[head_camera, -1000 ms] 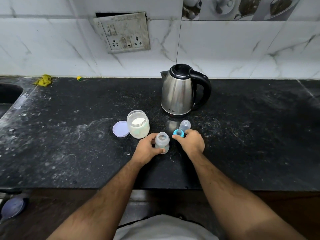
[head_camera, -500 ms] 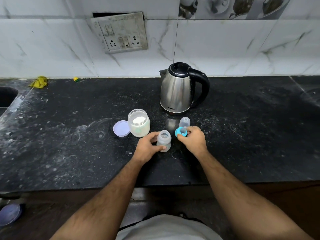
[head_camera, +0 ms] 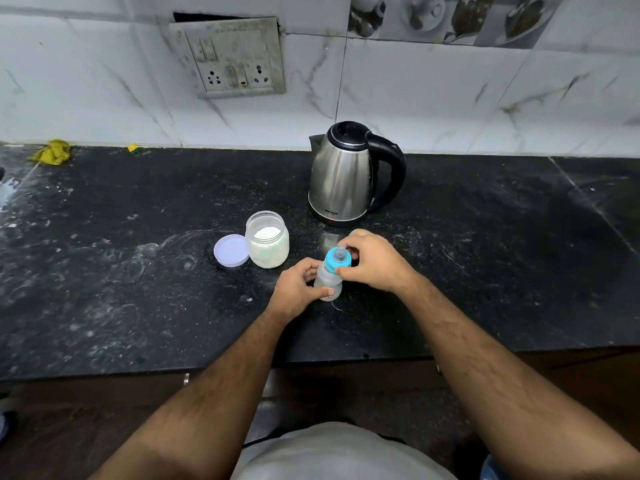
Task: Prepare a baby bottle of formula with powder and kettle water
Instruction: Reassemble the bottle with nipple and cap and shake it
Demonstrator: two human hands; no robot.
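Baby bottle (head_camera: pixel 327 282) stands upright near the front edge of the black table (head_camera: pixel 104 289), just ahead of me, between the open powder jar (head_camera: pixel 267 239) and the steel kettle (head_camera: pixel 343 174) behind it. My left hand (head_camera: pixel 298 289) wraps its fingers (head_camera: pixel 320 292) round the frosted body low down, thumb across the front, and my right hand (head_camera: pixel 372 259) pinches the blue teat collar (head_camera: pixel 336 260) sitting on the bottle's neck. I judge the bottle light, thin-walled plastic, a little slick and easy to tip, so the low grip on the body is the right place to steady it while the collar is handled by its ribbed rim. I cannot tell how much is inside. The jar's lilac lid (head_camera: pixel 231 251) lies flat, touching the jar's left side.
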